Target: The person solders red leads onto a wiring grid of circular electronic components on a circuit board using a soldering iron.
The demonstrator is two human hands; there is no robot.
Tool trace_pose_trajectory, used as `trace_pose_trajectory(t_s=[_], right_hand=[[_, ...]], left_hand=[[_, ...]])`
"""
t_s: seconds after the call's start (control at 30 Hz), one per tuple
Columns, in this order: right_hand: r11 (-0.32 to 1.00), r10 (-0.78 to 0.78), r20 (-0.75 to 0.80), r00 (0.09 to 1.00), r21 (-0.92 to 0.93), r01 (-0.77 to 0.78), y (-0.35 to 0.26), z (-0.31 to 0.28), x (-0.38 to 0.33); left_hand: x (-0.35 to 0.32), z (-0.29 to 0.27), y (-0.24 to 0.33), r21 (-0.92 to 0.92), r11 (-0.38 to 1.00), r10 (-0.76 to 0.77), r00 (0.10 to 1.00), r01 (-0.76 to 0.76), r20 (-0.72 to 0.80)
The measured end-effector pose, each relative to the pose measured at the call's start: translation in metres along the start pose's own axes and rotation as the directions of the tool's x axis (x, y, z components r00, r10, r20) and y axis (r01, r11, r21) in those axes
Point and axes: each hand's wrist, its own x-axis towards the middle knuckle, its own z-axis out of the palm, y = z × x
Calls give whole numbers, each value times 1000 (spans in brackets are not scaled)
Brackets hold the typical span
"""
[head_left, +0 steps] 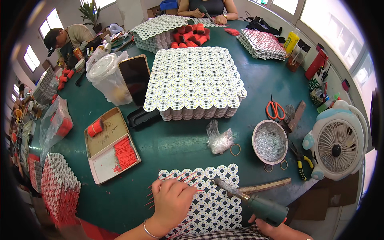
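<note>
Centrally, a tall scalloped stack of white round-disc panels [195,82] dominates the green table [176,144]. Nearer, a flat disc sheet [212,200] lies under the left hand [173,200], fingers pinching thin red wires [188,180]; the right hand [276,230] grips a teal soldering gun [256,204].

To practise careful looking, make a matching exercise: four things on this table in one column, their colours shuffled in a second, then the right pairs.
Things:
1. scissors
2. fan
3. table
4. phone

Colours:
A. dark green
B. black
C. orange handles
D. white and pale blue

Pairs: 1-C, 2-D, 3-A, 4-B
</note>
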Motion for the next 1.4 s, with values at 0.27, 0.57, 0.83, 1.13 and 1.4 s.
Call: trace_pose_trajectory(t_s=[0.27,0.57,0.83,1.13,1.4], right_hand=[[975,192,-38,981,123,-186,-25,8,2],[952,252,-5,968,178,-247,-38,10,12],[965,214,8,977,152,-213,-32,10,13],[990,130,-45,990,56,-127,-30,12,15],[977,96,65,993,185,-106,-4,0,6]], left_hand=[[-9,5,3,68,996,50,996,-55,73],[-7,10,3,59,996,62,996,-66,66],[-6,11,3,64,995,65,994,-71,89],[-6,11,4,70,995,66,994,-72,92],[-10,13,-2,45,994,98,994,-100,52]])
